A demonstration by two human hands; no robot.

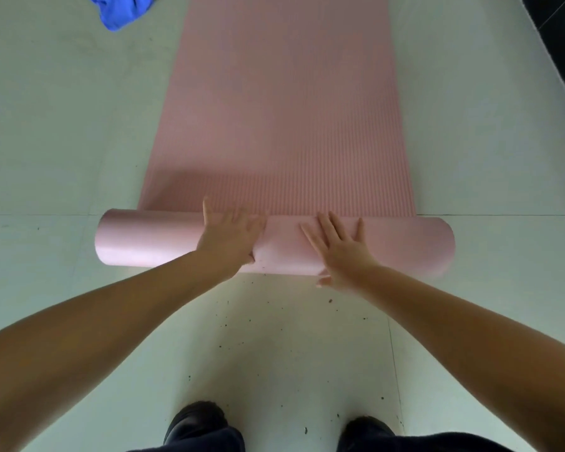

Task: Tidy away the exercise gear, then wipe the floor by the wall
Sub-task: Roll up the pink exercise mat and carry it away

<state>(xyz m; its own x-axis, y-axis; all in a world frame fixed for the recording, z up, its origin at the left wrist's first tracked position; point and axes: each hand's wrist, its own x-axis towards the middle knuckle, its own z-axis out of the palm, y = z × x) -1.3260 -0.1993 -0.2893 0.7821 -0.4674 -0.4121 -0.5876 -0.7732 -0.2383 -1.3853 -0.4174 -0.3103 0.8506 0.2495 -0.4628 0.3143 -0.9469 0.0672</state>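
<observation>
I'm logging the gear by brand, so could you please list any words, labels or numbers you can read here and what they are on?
None: no text, label, brand or number shows anywhere.
Mat: plain pink with ribbed lines only; its rolled part, under the left hand and right hand, is blank.
Cloth: plain blue, no tag visible.
Floor: only specks and tile joints.

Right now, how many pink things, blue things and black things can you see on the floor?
Pink: 1, the mat, partly rolled
Blue: 1, the cloth
Black: 2, the shoes
Total: 4
</observation>
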